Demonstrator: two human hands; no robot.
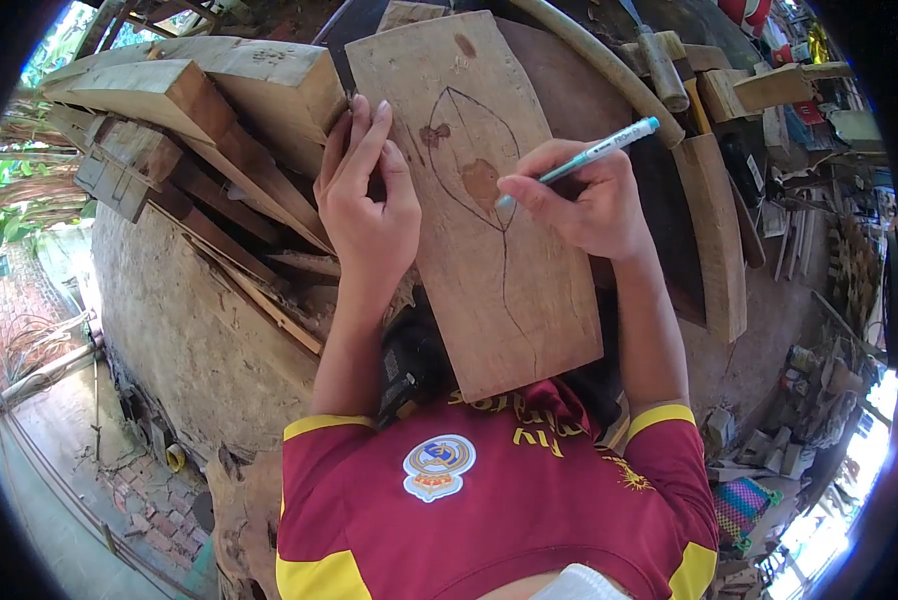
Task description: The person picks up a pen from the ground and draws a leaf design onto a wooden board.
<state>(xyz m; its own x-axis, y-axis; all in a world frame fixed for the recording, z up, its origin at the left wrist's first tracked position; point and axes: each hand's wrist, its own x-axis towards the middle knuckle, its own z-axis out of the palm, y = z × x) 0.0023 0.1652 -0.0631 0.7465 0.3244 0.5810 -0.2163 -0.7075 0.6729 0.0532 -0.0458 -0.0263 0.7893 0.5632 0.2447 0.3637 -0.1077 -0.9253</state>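
Right hand point(584, 205) pinches marker point(609, 143) firmly; left hand point(369, 195) half-curled at left edge of plank point(544, 300), can't tell if gripping; plank lies before shirt point(509, 510); loose support could let it shift; brown patch point(481, 180) might skip ink.

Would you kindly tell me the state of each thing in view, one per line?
Board: marked with dark lines, spotted with brown patches.
Leaf-shaped outline: drawn, with a line trailing below.
Pen: held aslant; tip contact unclear.
Right hand: gripping the pen.
Left hand: empty, fingers bent.
Wooden-handled tool: unheld.
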